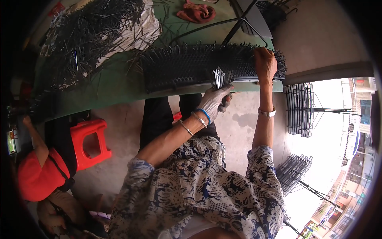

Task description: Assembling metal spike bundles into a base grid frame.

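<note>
My left hand [217,98], in a greyish work glove, is closed around a bundle of thin metal rods [218,77] that point up and away from me. It is just in front of a long black perforated panel [179,69] lying along the near edge of the table. Dark hooked rod ends stick up along the panel's far side. At the panel's right end is my bare right hand [265,63], its fingers pinched together over the row of hooks. What those fingers hold, if anything, is hidden.
The green table [115,100] carries a heap of black rods [91,34] on pale sacking, a reddish cloth [196,12] and a crossed black metal frame [240,19]. A red stool [90,143] and a person in red [41,175] are at left. Wire racks [299,109] stand right.
</note>
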`<action>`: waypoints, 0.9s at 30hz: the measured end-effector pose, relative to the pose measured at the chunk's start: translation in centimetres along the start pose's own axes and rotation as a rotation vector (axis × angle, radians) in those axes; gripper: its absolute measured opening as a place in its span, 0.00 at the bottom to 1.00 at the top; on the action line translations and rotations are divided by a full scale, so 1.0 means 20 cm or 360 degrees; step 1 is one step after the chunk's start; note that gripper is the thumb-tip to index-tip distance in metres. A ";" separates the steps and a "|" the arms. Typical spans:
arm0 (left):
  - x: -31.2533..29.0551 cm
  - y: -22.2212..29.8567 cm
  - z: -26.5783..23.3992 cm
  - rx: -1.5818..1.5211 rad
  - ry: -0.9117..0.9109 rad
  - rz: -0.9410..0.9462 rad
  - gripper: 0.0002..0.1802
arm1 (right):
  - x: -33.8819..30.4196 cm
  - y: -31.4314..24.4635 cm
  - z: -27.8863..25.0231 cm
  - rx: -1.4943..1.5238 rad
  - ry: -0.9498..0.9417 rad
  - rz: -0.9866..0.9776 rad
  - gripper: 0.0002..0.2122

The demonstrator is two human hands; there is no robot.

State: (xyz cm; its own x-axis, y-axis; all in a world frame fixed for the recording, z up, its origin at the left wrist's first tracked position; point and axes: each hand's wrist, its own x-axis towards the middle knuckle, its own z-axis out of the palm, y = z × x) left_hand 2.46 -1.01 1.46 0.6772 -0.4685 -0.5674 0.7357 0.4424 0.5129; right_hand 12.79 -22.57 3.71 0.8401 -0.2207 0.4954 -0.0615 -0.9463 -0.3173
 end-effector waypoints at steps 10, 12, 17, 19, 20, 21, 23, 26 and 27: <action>0.01 -0.03 0.00 -0.0063 -0.0018 0.0037 0.10 | -0.02 -0.03 0.01 0.0006 -0.0101 -0.0140 0.07; 0.00 -0.02 -0.01 -0.0071 0.0001 0.0041 0.10 | -0.04 -0.06 0.00 0.0055 -0.0045 -0.0159 0.07; 0.00 -0.01 -0.01 -0.0024 0.0071 -0.0023 0.10 | -0.07 -0.06 0.02 -0.0044 0.0079 -0.0058 0.09; 0.01 -0.02 -0.01 -0.0044 0.0033 0.0000 0.10 | -0.08 -0.01 0.03 -0.0129 0.0046 -0.0060 0.10; 0.01 -0.02 -0.02 -0.0067 0.0002 0.0028 0.10 | -0.09 -0.02 0.04 -0.0207 0.0009 -0.0067 0.10; 0.02 -0.02 -0.02 -0.0068 0.0008 0.0025 0.10 | -0.09 -0.03 0.03 -0.0204 0.0004 -0.0066 0.10; 0.02 -0.01 -0.02 -0.0068 0.0014 0.0037 0.10 | -0.12 -0.05 0.02 -0.0370 0.0057 -0.0142 0.11; 0.02 0.00 -0.01 -0.0046 0.0052 0.0025 0.10 | -0.20 -0.07 -0.04 0.0339 -0.0106 -0.0087 0.12; 0.02 -0.01 -0.01 -0.0049 0.0060 0.0024 0.10 | -0.23 -0.11 -0.06 0.0653 -0.0336 -0.0074 0.12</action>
State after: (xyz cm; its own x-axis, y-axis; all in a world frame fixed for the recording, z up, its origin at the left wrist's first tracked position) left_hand 2.60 -1.03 1.01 0.6868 -0.4326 -0.5841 0.7244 0.4726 0.5018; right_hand 8.43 -19.76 3.18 0.9308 -0.0870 0.3549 0.1617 -0.7729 -0.6136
